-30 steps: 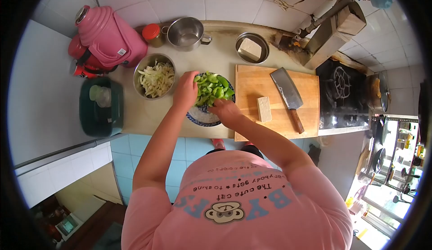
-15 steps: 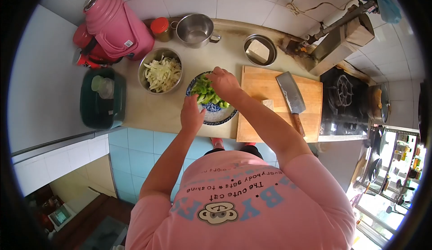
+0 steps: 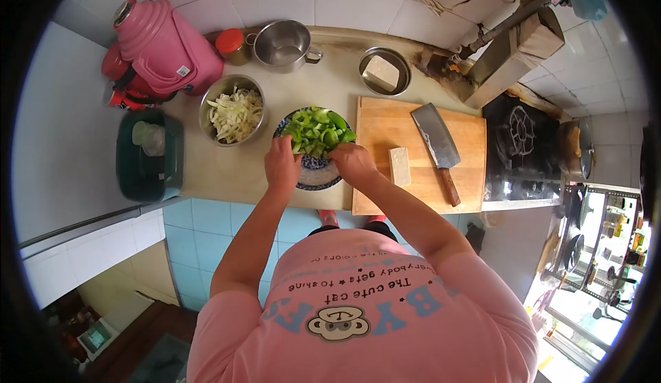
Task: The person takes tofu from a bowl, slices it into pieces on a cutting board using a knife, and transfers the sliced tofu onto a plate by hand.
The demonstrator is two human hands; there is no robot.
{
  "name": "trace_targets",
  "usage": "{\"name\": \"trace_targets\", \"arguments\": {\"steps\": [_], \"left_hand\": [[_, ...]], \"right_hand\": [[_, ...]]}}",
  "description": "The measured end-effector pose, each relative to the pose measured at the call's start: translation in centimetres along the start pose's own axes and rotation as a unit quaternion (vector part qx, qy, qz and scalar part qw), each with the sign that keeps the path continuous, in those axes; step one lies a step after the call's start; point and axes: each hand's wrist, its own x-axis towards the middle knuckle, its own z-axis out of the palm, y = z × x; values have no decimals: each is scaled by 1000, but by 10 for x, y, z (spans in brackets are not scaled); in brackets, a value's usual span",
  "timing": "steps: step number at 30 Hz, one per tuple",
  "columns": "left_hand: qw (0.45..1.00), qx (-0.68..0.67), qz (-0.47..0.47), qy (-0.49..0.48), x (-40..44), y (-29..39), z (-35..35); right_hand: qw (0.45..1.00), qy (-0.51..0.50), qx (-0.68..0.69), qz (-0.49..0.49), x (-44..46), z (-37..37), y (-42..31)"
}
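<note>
Chopped green pepper pieces [image 3: 318, 128] are heaped on the far half of a blue-patterned plate [image 3: 318, 176]. My left hand [image 3: 283, 165] is at the near left of the heap, fingers curled and pressed together against the pieces. At the near right, my right hand [image 3: 353, 164] has its fingers bent in against the pepper as well; the fingertips of both hands are partly hidden. Right of the plate lies a wooden cutting board [image 3: 382, 121] with a pale tofu-like block [image 3: 399, 167] and a cleaver [image 3: 436, 138] on it.
A steel bowl of sliced pale vegetable [image 3: 235, 116] stands left of the plate. Behind are a steel cup [image 3: 282, 44], a red-lidded jar [image 3: 233, 45] and a round tin with another pale block [image 3: 381, 73]. A pink thermos [image 3: 169, 52], green basin [image 3: 149, 176] and gas stove [image 3: 521, 149] flank the counter.
My right hand has moved from the far side of the plate to its near right, uncovering the pepper heap. The pieces now sit spread across the far half. The view has shifted slightly.
</note>
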Motion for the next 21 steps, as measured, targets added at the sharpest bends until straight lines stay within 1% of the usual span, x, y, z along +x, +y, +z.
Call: {"name": "trace_targets", "arguments": {"steps": [2, 3, 5, 6, 8, 9, 10, 11, 12, 14, 15, 17, 18, 20, 21], "left_hand": [[1000, 0, -1, -5, -2, 5, -3], [1000, -4, -9, 8, -4, 8, -4], [1000, -6, -18, 22, -11, 17, -10], [999, -22, -25, 34, -16, 25, -14], [998, -36, -31, 44, -22, 39, -12], [998, -65, -3, 4, -25, 44, -9], [995, -94, 25, -36, -26, 49, -5], [995, -94, 24, -36, -26, 54, -2], [995, -78, 49, -37, -24, 57, 2], [994, -46, 95, -19, -20, 59, 10], [994, -45, 95, -18, -21, 58, 11], [994, -19, 106, -14, -20, 57, 14], [994, -19, 106, -14, -21, 55, 16], [994, -21, 108, -7, -23, 51, 21], [994, -22, 106, -7, -24, 51, 21]], "right_hand": [[999, 36, 18, -9, -4, -2, 0], [999, 37, 19, -9, -7, -8, -1], [994, 51, 97, 31, -15, -27, -4], [994, 51, 97, 29, -17, -35, -1], [992, 69, 75, 76, -20, -45, 2], [992, 69, 76, 77, -19, -44, 4], [994, 69, 68, 53, -16, -41, 6], [995, 69, 60, 30, -14, -39, 8], [995, 69, 60, 30, -10, -36, 10], [1000, 26, 3, 3, -3, -30, 11], [1000, 26, 3, 2, -1, -28, 11], [1000, -23, -2, 15, 1, -26, 13], [1000, -23, -2, 15, 1, -30, 11], [988, 70, 76, 116, 2, -42, 13], [988, 68, 75, 115, 3, -42, 18]]}}
